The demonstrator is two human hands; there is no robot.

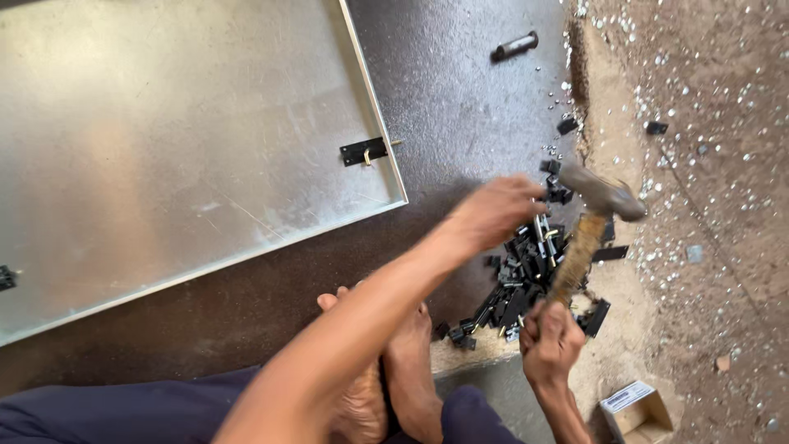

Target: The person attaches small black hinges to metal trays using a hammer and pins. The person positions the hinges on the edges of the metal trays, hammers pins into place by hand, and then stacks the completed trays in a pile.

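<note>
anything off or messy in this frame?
Yes. Small shiny metal bits are scattered over the dirt floor, and black hinges lie in a loose heap under the left hand. The right hand grips a hammer. Motion blur hides finer detail.

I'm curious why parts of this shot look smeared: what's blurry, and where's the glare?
Head view: the left hand and the hammer gripped by the right hand are motion-blurred; the pile of black hinges beneath is softened too; the metal sheet shows a broad, washed-out sheen; the hinge on the sheet's edge stays fairly sharp.
</note>
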